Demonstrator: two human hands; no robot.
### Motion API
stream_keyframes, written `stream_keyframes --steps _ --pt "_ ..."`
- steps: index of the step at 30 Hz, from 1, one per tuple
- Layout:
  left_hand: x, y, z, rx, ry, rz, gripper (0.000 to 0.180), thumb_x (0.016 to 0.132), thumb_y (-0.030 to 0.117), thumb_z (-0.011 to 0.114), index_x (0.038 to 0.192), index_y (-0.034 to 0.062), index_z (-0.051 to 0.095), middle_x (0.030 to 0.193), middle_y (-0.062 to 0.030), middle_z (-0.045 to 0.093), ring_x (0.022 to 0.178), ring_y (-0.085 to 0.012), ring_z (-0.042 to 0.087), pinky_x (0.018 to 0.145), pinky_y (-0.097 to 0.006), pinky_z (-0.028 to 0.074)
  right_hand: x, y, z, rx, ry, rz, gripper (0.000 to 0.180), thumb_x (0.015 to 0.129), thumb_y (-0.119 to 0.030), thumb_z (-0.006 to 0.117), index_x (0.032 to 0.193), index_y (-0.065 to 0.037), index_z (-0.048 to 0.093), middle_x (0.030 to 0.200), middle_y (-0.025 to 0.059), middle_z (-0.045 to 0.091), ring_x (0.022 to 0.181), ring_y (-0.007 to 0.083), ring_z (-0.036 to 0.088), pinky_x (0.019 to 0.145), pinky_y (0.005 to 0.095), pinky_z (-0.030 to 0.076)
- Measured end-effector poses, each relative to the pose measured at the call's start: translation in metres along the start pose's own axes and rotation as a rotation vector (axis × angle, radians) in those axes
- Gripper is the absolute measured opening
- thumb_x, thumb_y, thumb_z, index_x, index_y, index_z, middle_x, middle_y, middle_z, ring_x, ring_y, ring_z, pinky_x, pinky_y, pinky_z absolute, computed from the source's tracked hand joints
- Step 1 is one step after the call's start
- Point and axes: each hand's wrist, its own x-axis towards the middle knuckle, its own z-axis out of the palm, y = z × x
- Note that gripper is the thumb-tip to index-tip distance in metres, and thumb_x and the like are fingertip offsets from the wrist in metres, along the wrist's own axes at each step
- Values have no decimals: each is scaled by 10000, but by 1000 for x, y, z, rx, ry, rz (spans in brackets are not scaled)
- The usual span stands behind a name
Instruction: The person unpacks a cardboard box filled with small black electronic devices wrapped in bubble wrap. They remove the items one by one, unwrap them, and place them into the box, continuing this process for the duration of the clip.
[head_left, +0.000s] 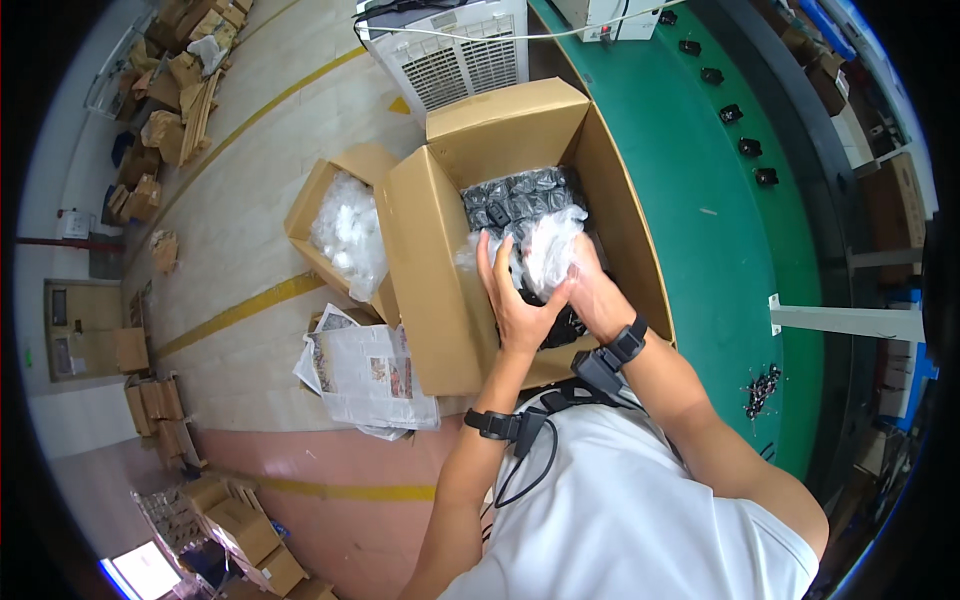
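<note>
A large open cardboard box (430,290) stands in front of me, and both my hands reach into it. Rows of black parts in clear plastic wrap (510,195) fill its far end. My right hand (597,298) grips a bunch of crumpled clear plastic bags (553,250) above them. Beside the bunch, my left hand (518,315) is open, fingers spread upward and thumb close to my right hand. More clear plastic shows behind the left fingers. Black items at the box's near end are partly hidden by my hands.
A smaller carton (310,200) full of clear plastic stands to the left, with newspaper sheets (370,380) nearer me. On the right runs a green bench (700,240) with a row of small black parts (730,114) and a pile of small pieces (762,392). A white slatted unit (460,65) stands beyond.
</note>
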Motion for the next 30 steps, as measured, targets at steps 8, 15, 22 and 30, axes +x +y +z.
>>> stream_keyframes --steps 8,15,22,30 --pt "13 -11 14 -470 142 -359 461 832 225 694 1195 -2 523 1168 -164 572 1065 -289 564 920 -378 453 -38 15 50 -563 13 -217 117 900 -38 489 984 -56 569 921 44 610 816 186 613 743 295 501" --pt "20 -31 -1 -1231 148 -932 346 876 205 594 1182 56 532 969 -79 621 843 -185 609 760 -320 502 -55 17 65 -1567 -261 -674 554 744 27 553 1275 44 393 1114 285 525 1038 450 544 912 422 452" --pt "21 -51 -6 -1417 15 -889 457 886 255 473 1301 66 496 1049 -96 610 925 -215 599 847 -346 476 -59 17 59 -1987 -319 -597 753 729 -25 636 1367 113 261 1289 375 405 1141 530 463 966 490 438" --pt "13 -9 -19 -1183 68 -872 512 820 305 502 1274 69 504 1144 -109 592 1030 -254 588 918 -386 463 -87 3 93 -2054 -272 -592 799 675 -135 755 1369 -45 370 1386 278 286 1017 483 572 827 462 537"
